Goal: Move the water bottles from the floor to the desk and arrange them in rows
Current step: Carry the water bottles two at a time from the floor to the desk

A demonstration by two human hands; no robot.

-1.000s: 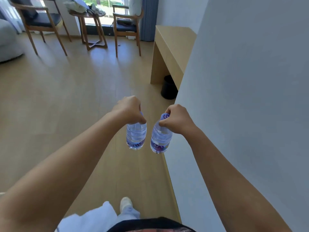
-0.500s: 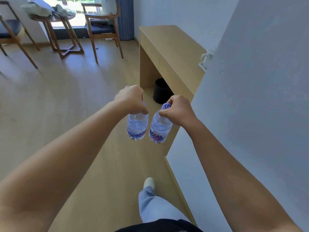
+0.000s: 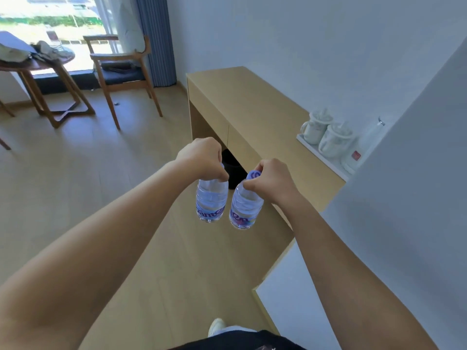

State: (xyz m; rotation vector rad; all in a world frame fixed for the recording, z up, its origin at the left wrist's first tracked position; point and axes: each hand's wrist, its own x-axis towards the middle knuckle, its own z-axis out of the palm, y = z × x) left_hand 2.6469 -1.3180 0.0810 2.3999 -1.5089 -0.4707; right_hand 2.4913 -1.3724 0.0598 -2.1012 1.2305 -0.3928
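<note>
I carry two clear water bottles with purple labels, hanging side by side above the floor. My left hand grips the left bottle by its neck. My right hand grips the right bottle just under its purple cap. The light wooden desk stands ahead and to the right against the wall, its near end just beyond the bottles.
A white tray with two white mugs and a kettle sits at the desk's near right end. A black bin stands under the desk. A white wall corner juts in on my right. A wooden chair and a side table stand by the window.
I have walked forward and turned right; the desk is now much closer and the tray with mugs has come into view. Both hands still hold their bottles.
</note>
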